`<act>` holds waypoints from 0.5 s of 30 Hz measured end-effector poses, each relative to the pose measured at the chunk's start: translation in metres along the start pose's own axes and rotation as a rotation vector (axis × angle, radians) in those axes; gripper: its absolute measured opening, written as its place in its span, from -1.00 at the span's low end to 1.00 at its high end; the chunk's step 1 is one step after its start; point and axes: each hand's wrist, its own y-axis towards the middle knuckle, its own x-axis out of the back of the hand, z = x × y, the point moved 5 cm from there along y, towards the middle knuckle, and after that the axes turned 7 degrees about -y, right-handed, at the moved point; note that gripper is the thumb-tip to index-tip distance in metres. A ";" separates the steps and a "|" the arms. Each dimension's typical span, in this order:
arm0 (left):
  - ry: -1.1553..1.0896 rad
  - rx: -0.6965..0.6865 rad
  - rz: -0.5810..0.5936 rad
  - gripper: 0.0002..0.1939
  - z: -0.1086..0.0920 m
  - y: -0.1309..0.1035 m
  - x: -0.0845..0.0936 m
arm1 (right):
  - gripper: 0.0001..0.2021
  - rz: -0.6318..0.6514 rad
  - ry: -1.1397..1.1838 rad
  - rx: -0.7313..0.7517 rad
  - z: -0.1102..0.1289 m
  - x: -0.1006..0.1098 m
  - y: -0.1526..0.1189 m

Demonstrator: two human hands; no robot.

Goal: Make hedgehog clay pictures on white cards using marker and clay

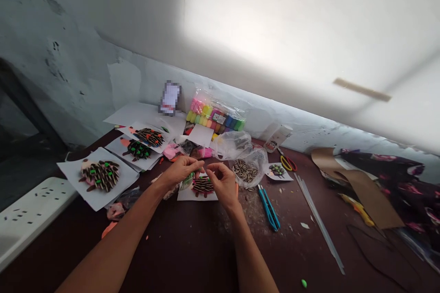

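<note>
Here, I see a dark bench against a scuffed wall; left hand and right hand curl above a card, whether grasping anything I can't tell.

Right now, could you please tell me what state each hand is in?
Left hand: fingers curled, green material beside them; cannot tell if held.
Right hand: fingers bent; cannot tell if holding anything.

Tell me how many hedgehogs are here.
5: the left front hedgehog, one behind it, an orange-dotted one farther back, a centre one, and a small one beside the scissors. Others may be hidden.
</note>
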 end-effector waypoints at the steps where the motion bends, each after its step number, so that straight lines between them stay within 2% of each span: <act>1: 0.001 -0.005 0.016 -0.47 0.000 0.000 -0.002 | -0.83 0.001 0.004 0.004 0.000 -0.002 0.000; 6: 0.003 -0.001 0.057 -0.48 0.005 0.001 -0.008 | -0.84 0.009 -0.015 -0.008 -0.003 -0.007 -0.002; 12: 0.007 -0.003 0.165 -0.45 0.005 -0.002 -0.013 | -0.90 -0.001 -0.029 0.053 0.003 0.001 0.000; 15: 0.046 -0.009 0.144 -0.47 0.002 -0.001 -0.009 | -0.87 -0.014 0.001 0.040 0.004 0.006 0.002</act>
